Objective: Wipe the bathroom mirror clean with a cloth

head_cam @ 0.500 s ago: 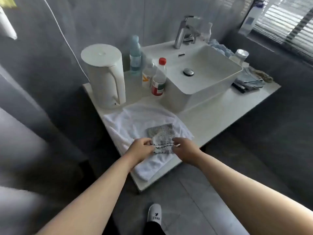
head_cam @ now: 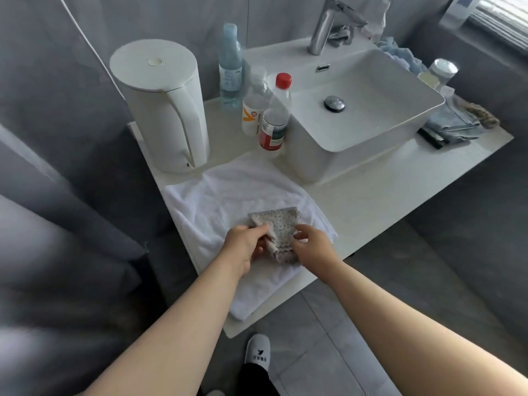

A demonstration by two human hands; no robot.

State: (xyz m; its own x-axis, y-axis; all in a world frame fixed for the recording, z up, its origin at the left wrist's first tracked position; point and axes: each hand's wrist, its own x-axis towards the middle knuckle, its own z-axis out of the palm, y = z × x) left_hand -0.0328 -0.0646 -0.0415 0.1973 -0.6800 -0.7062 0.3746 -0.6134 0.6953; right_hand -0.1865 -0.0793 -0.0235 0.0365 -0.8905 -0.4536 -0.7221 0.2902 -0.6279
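In the head view, a small dotted cloth (head_cam: pixel 281 228) lies on a white towel (head_cam: pixel 225 201) that is spread over the near left part of the white table (head_cam: pixel 380 195). The left hand (head_cam: pixel 245 247) holds the left edge of the cloth; its fingers (head_cam: pixel 261 230) and thumb are curled and pinch a raised fold of the fabric. The right hand (head_cam: pixel 313 244) is at the right side of the cloth, and its fingers (head_cam: pixel 300 235) are bent and touch the cloth edge; I cannot tell if they really grip it.

Behind the towel a white kettle (head_cam: pixel 165 107) stands upright on the table. To the right of it there are three bottles close together: a pale blue bottle (head_cam: pixel 230 67) at the back, a clear bottle with orange label (head_cam: pixel 254 107), and a bottle with red cap (head_cam: pixel 275 115) just beside the white sink (head_cam: pixel 400 90). A metal faucet (head_cam: pixel 323 27) rises behind the sink. On the right of the sink some folded grey-blue cloths (head_cam: pixel 451 124) lie on the table, and a jar with a round lid (head_cam: pixel 441 71) stands behind them. Below, on the grey floor (head_cam: pixel 328 332), a white slipper (head_cam: pixel 257 354) is seen.
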